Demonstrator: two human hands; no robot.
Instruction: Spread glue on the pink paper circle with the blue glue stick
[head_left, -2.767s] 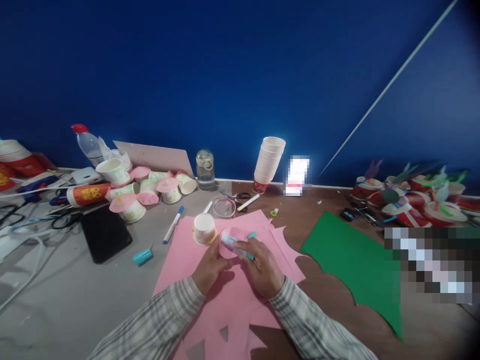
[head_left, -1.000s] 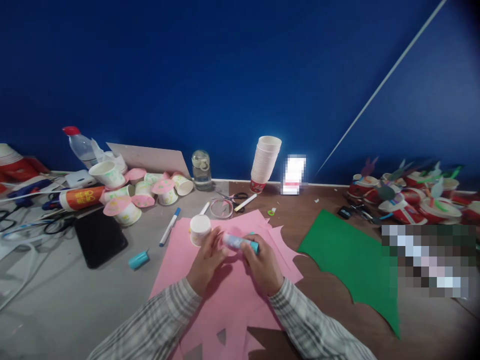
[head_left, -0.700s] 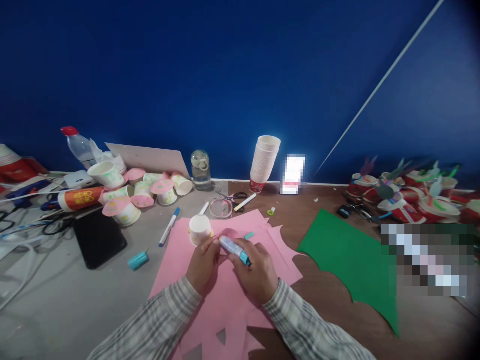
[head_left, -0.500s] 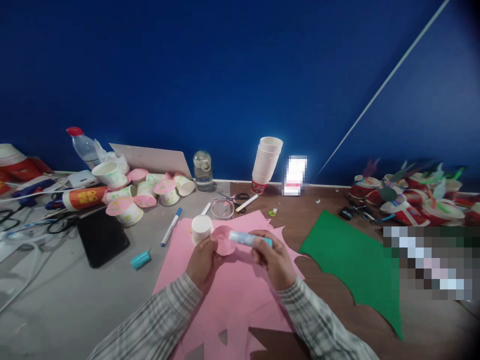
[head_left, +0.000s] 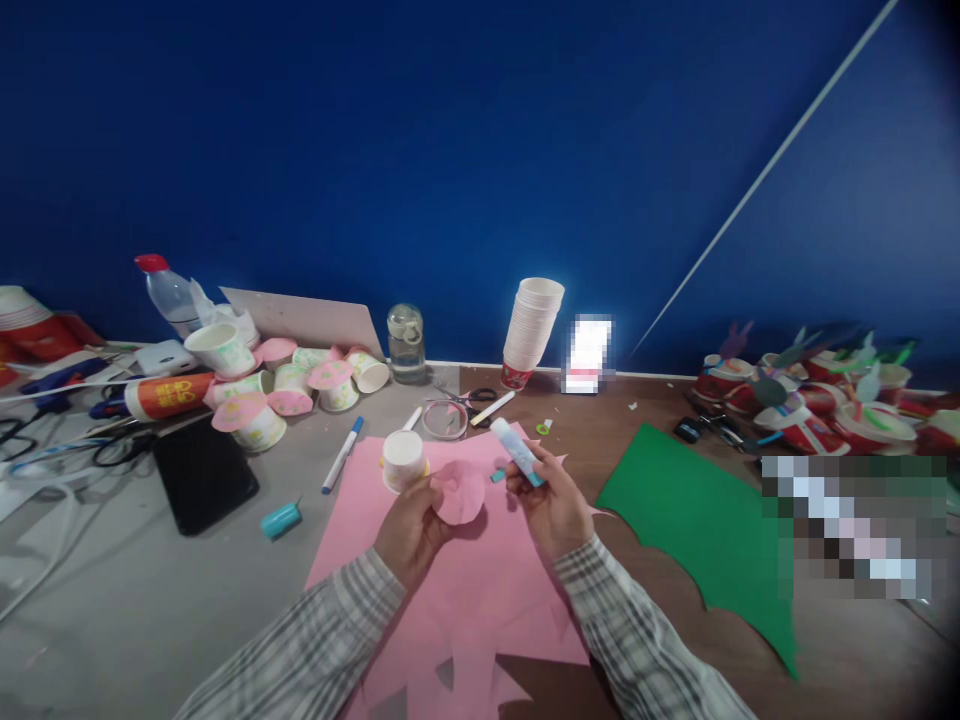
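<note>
While the left hand [head_left: 409,520] pinches a flimsy pink paper disc [head_left: 459,492] by its edge, the right hand [head_left: 551,500] grips what appears a light, rigid glue stick [head_left: 516,452] near its base.

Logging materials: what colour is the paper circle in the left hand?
Pink; the paper circle shows best in the head view.

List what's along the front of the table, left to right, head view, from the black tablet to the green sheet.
Black tablet → teal cap → blue marker → white paper cup → pink paper circle in the left hand → glue stick in the right hand → green sheet.
</note>
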